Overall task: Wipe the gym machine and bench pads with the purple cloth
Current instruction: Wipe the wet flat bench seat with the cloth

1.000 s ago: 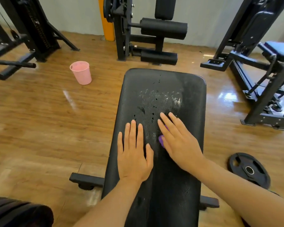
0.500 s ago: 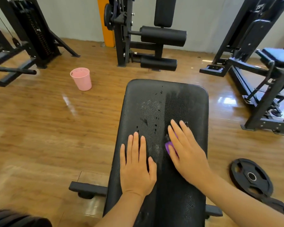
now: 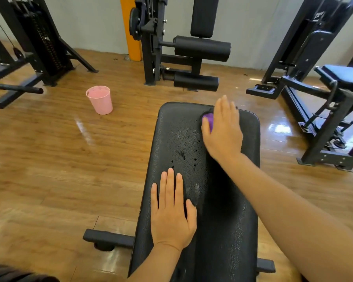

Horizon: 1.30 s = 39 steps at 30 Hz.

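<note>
A long black bench pad (image 3: 228,220) runs away from me, speckled with wet droplets and streaks on its left half. My right hand (image 3: 222,131) lies flat with straight fingers near the pad's far end, pressing the purple cloth (image 3: 208,121) onto it; only a small bit of cloth shows at the hand's left edge. My left hand (image 3: 171,212) rests flat on the near left part of the pad, fingers straight, holding nothing.
A pink bucket (image 3: 99,102) stands on the wooden floor to the far left of the bench. A black leg machine with roller pads (image 3: 200,48) stands beyond the bench. Other black machines stand at the left (image 3: 39,41) and right (image 3: 324,94).
My right hand has slid the cloth from the middle of the pad up to its far end. My left hand has stayed flat on the pad.
</note>
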Tool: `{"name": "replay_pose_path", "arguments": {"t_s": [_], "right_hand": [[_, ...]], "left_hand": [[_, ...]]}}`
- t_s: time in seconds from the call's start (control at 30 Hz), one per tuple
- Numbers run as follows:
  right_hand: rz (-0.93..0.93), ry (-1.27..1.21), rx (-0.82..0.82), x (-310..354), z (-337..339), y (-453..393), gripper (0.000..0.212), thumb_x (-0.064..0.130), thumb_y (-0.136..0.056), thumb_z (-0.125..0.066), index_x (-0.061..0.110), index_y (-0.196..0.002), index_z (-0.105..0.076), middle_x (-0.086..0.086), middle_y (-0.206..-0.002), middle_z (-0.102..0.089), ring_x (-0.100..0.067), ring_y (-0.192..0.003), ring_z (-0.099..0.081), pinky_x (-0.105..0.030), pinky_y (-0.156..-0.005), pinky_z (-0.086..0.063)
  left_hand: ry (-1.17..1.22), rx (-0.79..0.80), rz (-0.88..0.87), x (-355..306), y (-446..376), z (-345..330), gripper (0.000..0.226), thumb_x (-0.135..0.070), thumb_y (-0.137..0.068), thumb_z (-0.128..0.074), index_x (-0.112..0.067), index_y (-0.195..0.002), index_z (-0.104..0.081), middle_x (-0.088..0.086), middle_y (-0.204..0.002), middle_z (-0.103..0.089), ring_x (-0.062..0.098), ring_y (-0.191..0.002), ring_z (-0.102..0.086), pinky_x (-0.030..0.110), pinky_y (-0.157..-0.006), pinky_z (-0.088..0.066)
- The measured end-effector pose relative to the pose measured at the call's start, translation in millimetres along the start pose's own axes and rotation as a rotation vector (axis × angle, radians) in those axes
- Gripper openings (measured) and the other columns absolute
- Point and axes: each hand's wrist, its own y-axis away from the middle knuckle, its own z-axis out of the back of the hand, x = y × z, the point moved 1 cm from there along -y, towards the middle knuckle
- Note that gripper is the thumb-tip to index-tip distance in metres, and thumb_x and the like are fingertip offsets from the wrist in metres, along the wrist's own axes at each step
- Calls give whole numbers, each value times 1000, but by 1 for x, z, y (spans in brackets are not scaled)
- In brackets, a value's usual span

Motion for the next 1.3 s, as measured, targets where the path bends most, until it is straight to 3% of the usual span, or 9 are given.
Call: {"name": "replay_pose_path", "arguments": {"t_s": [0.13, 0.23, 0.33, 0.5, 0.67, 0.77, 0.9, 1.1, 1.3], "right_hand": [[347, 66, 113, -5, 2, 60, 63, 43, -99, -36, 3, -149, -38, -11, -156, -35, -34, -146, -27, -42, -119, -26], [461, 101, 128, -13, 4, 59, 58, 38, -100, -35, 1, -145, -44, -13, -152, -42, -33, -142, -35, -44, -116, -33], [363, 111, 37, -1, -2, 18, 51, 27, -101, -40, -6, -140, -48, -21, -147, -46, -40, -137, -41, -50, -113, -37], [33, 57, 38, 32, -11, -41, 53, 23, -106, -37, -2, -151, -27, -16, -159, -25, -36, -148, -17, -43, -122, -16], [364, 118, 11, 13, -2, 42, 51, 20, -99, -55, -5, -142, -44, -18, -150, -42, -39, -139, -37, -51, -110, -40], [485, 132, 83, -14, 5, 104, 48, 24, -100, -50, 1, -142, -48, -10, -153, -41, -30, -143, -34, -45, -112, -37], [547, 144, 119, -25, 5, 110, 49, 28, -101, -42, 1, -141, -50, -9, -153, -41, -28, -144, -34, -43, -114, -33], [447, 185, 88, 23, -6, 19, 51, 24, -100, -35, -5, -141, -46, -17, -150, -43, -36, -139, -38, -46, -116, -32], [327, 88, 115, 61, -11, -43, 51, 24, -107, -37, 1, -151, -29, -13, -159, -27, -31, -148, -20, -39, -122, -14]], "left_hand": [[7, 4, 0, 0, 0, 0, 64, -32, -93, -37, -4, -151, -39, 15, -160, -31, 27, -151, -22, 49, -120, -19], [26, 0, 3, -1, 2, 0, 64, -32, -93, -37, -5, -150, -39, 14, -160, -31, 28, -150, -24, 49, -120, -20], [52, -17, -3, 0, 1, 0, 63, -30, -92, -39, -4, -149, -41, 15, -159, -33, 28, -150, -25, 49, -120, -20], [61, -21, -9, 0, 1, 0, 63, -30, -92, -39, -3, -149, -41, 15, -159, -33, 28, -150, -26, 50, -120, -21], [42, 2, 2, 0, 2, 0, 64, -31, -92, -39, -4, -150, -39, 15, -160, -31, 28, -150, -26, 50, -119, -22], [62, -11, -2, 0, 1, -2, 64, -30, -92, -40, -5, -151, -38, 15, -161, -30, 29, -149, -27, 51, -119, -23], [58, -23, -12, 0, 4, -2, 63, -30, -92, -40, -3, -149, -40, 16, -160, -31, 29, -150, -25, 50, -121, -19], [66, -7, -13, 0, 3, -1, 64, -29, -90, -42, -4, -148, -40, 16, -158, -34, 29, -147, -30, 50, -117, -24], [71, 13, -3, 1, 3, -1, 61, -30, -93, -40, -5, -148, -43, 13, -159, -35, 28, -148, -30, 48, -119, -23]]}}
